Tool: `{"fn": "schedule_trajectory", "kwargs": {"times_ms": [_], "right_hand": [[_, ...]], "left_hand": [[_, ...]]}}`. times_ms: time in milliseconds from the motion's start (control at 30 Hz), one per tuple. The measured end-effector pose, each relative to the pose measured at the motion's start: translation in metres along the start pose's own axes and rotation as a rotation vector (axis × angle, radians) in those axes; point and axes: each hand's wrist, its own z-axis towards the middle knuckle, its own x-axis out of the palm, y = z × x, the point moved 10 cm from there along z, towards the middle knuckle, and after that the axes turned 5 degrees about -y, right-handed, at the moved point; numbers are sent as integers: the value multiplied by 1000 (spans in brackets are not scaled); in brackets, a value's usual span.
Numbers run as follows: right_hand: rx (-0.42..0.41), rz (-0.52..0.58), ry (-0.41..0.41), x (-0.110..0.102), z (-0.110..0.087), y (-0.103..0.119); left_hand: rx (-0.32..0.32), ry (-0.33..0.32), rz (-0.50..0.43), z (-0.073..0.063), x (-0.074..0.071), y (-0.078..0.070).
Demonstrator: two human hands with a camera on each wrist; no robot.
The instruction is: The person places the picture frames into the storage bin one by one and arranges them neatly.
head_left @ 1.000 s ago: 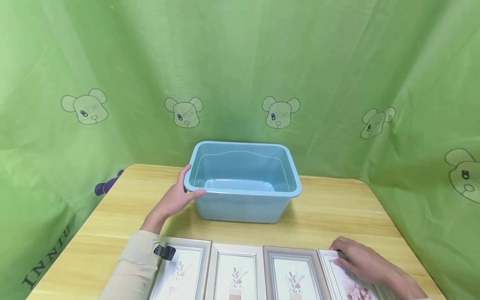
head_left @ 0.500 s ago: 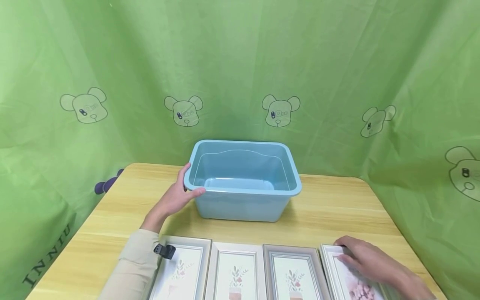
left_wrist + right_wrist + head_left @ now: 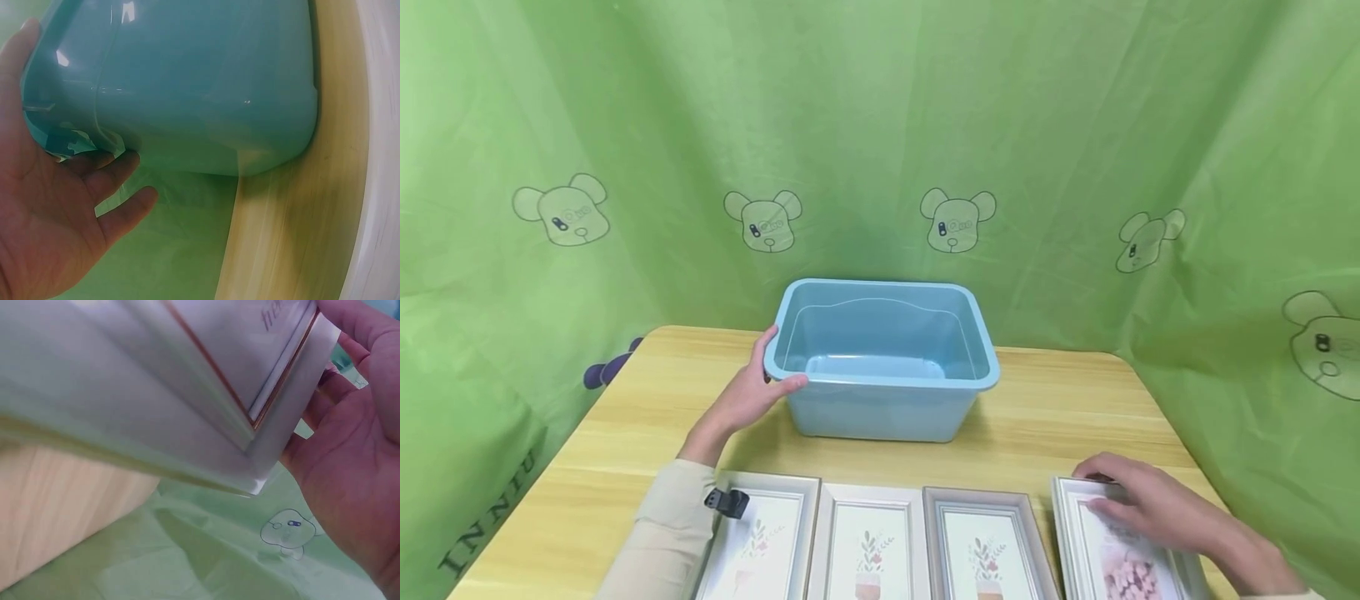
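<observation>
In the head view my left hand [image 3: 747,400] holds a light blue plastic tub [image 3: 872,414] at its left corner, the thumb on the front rim. In the left wrist view, fingers reach beneath the rim. My right hand [image 3: 1153,504] grips the far end of a white picture frame [image 3: 1108,546] with a pink flower print, thumb on its face. That frame is slightly raised at its far left edge; its near end is cut off. Up close in the right wrist view, the frame's corner [image 3: 240,459] shows in front of the palm.
A row of picture frames lies along the near side: a left frame [image 3: 760,542], a middle frame [image 3: 871,550] and a grey-brown frame [image 3: 985,546], each with a plant print. The wooden table [image 3: 1067,408] ends near a green curtain [image 3: 865,125] behind the tub.
My right hand has moved the pink-flower frame to the right, away from the grey-brown frame, leaving a wider gap. The left hand and the tub stay put.
</observation>
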Motion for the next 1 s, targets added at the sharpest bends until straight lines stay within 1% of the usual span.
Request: {"fn": "schedule_trajectory", "kwargs": {"times_ms": [233,333,467,567,800,1000], "right_hand": [[-20,42,-28,-16,4,8],[-48,20,-46,-23,5,15],[-69,29,-31,-32,6,22],[-81,76,-7,-37,5,27],[-164,144,-27,-53,3,38],[-188,135,-36,-65,3,46]], "left_hand": [[4,2,-5,-1,-1,0],[5,2,-2,-1,-1,0],[6,1,-5,-1,0,0],[2,0,-14,-2,0,1],[5,4,-26,-2,0,-1],[4,5,-29,-3,-1,-1]]}}
